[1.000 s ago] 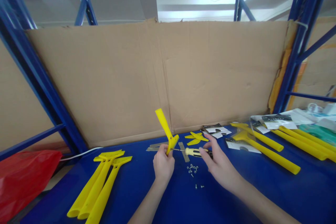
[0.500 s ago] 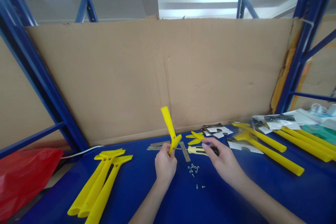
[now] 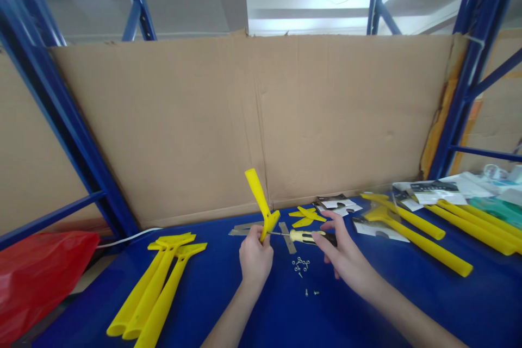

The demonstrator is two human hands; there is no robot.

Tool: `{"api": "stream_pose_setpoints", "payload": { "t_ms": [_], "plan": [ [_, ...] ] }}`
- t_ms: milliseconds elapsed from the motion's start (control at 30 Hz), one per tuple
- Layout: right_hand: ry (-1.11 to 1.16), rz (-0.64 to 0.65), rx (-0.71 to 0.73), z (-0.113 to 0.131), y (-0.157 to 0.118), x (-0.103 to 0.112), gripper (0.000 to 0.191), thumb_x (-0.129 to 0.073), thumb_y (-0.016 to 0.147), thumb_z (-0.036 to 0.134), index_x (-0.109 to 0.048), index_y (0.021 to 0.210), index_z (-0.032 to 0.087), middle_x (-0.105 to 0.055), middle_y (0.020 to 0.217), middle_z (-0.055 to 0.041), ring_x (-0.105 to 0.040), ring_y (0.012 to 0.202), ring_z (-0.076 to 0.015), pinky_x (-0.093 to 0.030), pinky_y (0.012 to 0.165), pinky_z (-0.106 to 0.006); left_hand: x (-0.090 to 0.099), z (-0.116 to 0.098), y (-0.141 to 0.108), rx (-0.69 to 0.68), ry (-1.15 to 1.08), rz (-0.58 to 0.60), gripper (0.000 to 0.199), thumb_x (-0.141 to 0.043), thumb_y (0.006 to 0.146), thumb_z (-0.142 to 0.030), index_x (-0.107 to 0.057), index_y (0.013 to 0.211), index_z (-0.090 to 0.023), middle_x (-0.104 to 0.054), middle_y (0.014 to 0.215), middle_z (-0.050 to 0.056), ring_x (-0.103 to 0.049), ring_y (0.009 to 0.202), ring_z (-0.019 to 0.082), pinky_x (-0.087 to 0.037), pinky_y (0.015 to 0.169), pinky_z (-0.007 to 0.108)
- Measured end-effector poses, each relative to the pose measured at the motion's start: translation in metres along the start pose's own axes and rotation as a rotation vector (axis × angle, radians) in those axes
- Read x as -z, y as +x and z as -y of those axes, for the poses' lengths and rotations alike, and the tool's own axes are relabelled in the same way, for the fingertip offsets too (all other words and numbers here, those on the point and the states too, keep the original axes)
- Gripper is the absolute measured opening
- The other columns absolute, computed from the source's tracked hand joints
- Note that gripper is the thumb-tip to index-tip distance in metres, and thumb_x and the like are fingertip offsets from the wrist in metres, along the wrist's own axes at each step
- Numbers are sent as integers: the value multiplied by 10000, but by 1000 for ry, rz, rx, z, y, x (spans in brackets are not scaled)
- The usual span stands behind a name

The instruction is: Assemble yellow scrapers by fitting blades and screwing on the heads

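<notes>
Left grip (image 3: 256, 254), centre of the frame: fingers are closed around the forked end of a yellow handle (image 3: 258, 193). The handle is held tilted, its tube end pointing up and to the left, clear of the table (image 3: 281, 315).

Right grip (image 3: 341, 247), right of centre: fingers are spread, the index finger is raised, and the thumb is laid against the pale and black grip end of a screwdriver (image 3: 300, 236). Whether the screwdriver is clasped by this grip cannot be told. Its shaft is directed leftward to the forked end; the exact contact at the tip is hidden by the left fingers.

Below the screwdriver, a cluster of small nuts (image 3: 299, 259) is seen, with two loose screws (image 3: 306, 293) just below it. A flat metal strip (image 3: 289, 240) lies behind the shaft. Small yellow pieces (image 3: 302, 222) are heaped above the screwdriver, near printed packets (image 3: 346, 206).

Three yellow tools (image 3: 151, 288) are grouped at lower left; further yellow tools (image 3: 430, 247) are laid at right. A cardboard panel (image 3: 163, 130) is stood upright behind.
</notes>
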State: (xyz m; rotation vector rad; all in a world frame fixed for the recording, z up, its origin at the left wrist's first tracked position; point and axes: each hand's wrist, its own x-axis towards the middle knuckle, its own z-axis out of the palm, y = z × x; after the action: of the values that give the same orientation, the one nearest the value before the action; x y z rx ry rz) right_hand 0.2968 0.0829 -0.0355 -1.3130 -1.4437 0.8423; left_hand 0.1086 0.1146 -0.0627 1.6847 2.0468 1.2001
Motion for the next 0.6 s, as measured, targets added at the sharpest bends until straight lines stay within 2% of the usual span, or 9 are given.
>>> {"api": "stream_pose_setpoints", "payload": {
  "t_ms": [67, 133, 200, 333, 400, 467, 500, 533, 600],
  "plan": [
    [8, 12, 31, 0, 0, 0, 451, -557, 768, 420, -440, 1172, 257, -594, 881, -19, -501, 440, -88, -348, 330, -203, 0, 0, 0, 7, -6, -1, 98, -524, 785, -114, -558, 820, -199, -705, 797, 33, -658, 802, 201, -382, 642, 245],
    [-43, 22, 28, 1, -1, -1, 312, -500, 803, 425, -527, 1035, 220, -560, 683, 10, -478, 417, -98, -358, 351, -210, 1, -1, -1, -3, -4, 7, 102, -521, 787, -112, -562, 828, -197, -705, 795, 36, -658, 813, 202, -387, 649, 248],
    [-80, 0, -1, 3, -3, -1, 325, -441, 835, 453, -550, 1015, 205, -540, 616, 11, -475, 412, -105, -373, 367, -218, 1, -1, -1, -13, 2, 14, 107, -518, 788, -110, -565, 833, -194, -705, 794, 39, -659, 820, 203, -388, 652, 249],
    [19, -26, -3, 6, -6, -2, 542, -550, 769, 403, -370, 1266, 281, -586, 1010, -53, -487, 437, -84, -356, 330, -217, 1, -1, -1, -1, 14, 1, 103, -518, 791, -109, -568, 825, -192, -707, 805, 40, -660, 795, 200, -384, 639, 248],
    [21, 15, 43, 6, -6, -2, 473, -559, 755, 365, -430, 1200, 269, -592, 966, -40, -487, 445, -90, -355, 339, -219, 2, -1, -1, -10, 17, 5, 106, -518, 790, -109, -569, 824, -195, -706, 794, 36, -660, 788, 198, -382, 634, 246],
    [-32, 21, 65, 5, -5, -2, 311, -499, 797, 388, -529, 1062, 227, -589, 753, -14, -499, 453, -114, -370, 373, -229, 2, -1, -1, -26, 23, 13, 115, -515, 789, -104, -570, 825, -198, -703, 781, 32, -660, 794, 199, -380, 635, 244],
    [-56, 5, 56, 4, -5, -2, 307, -463, 819, 410, -546, 1044, 218, -576, 693, -10, -510, 461, -128, -372, 379, -234, 2, 0, -1, -28, 25, 10, 116, -514, 789, -103, -570, 825, -199, -702, 779, 32, -660, 796, 199, -380, 636, 243],
    [-64, -8, 36, 3, -5, -2, 345, -441, 830, 430, -536, 1086, 219, -583, 702, -17, -522, 469, -138, -369, 373, -237, 2, 0, -1, -26, 24, 3, 116, -513, 789, -104, -569, 825, -199, -702, 780, 31, -659, 793, 198, -379, 634, 243],
    [-39, 6, 1, 1, -5, -2, 468, -460, 815, 428, -424, 1245, 244, -613, 878, -50, -535, 472, -138, -358, 340, -241, 2, 1, 0, -14, 18, -12, 109, -514, 790, -109, -566, 821, -199, -704, 789, 30, -658, 772, 194, -375, 626, 241]
  ]
}}
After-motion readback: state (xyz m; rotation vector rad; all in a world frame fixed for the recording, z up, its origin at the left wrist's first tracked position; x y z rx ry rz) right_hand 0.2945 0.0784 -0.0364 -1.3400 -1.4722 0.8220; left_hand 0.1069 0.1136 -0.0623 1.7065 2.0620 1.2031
